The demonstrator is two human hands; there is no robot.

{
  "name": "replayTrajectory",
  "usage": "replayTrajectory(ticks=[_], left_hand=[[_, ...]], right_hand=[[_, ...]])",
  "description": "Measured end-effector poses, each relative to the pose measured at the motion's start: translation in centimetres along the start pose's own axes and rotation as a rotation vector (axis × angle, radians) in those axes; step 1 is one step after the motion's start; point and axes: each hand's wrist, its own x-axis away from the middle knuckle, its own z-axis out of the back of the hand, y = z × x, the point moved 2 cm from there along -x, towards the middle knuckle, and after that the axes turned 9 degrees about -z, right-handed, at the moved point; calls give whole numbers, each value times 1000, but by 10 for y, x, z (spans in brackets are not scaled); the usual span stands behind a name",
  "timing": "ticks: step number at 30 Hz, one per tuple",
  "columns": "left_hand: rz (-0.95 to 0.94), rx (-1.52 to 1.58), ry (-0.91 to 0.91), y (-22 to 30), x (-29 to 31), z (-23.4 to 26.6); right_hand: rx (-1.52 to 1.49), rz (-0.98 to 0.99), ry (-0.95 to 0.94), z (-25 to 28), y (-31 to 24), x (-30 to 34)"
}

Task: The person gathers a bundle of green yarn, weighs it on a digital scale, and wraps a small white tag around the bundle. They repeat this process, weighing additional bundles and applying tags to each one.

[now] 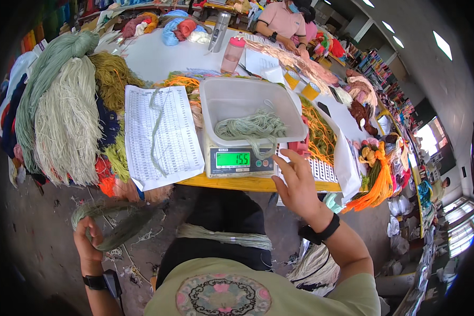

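My left hand (89, 238) is down at the left, below the table edge, with its fingers closed round a grey-green hank of yarn (134, 227) that hangs in a blurred loop. On the table's near edge stands a digital scale (211, 167) with a lit green display. A translucent white plastic tub (237, 96) sits on it, holding a loose coil of pale green yarn (255, 125), part of which droops over the tub's front rim. My right hand (303, 187) is beside the scale's right end, fingers spread, fingertips close to the drooping yarn; I cannot tell if they touch it.
A printed sheet (142, 124) with a strand of green yarn lies left of the scale. Large yarn hanks (63, 121) hang over the left edge. Behind stand a pink-lidded bottle (233, 55) and a steel flask (219, 32). Another person (282, 23) works across the table.
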Motion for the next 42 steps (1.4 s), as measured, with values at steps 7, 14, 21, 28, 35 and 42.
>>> replayTrajectory(ticks=[7,14,21,28,35,42], left_hand=[[-163,948,-783,71,73,-144],[-557,-225,-1153,82,86,-198],[-755,-349,-1214,68,99,-245],[-171,287,-1163,16,96,-282],[-50,196,-1246,3,104,-301],[-139,140,-1187,3,100,-304]], right_hand=[[-122,-75,110,8,5,3],[-156,-92,118,-10,-1,-4],[122,-67,108,-23,-11,-24],[-1280,-572,-313,-3,-81,-5],[-1190,-493,-300,-8,-84,9],[-1598,-677,-331,1,-81,8]])
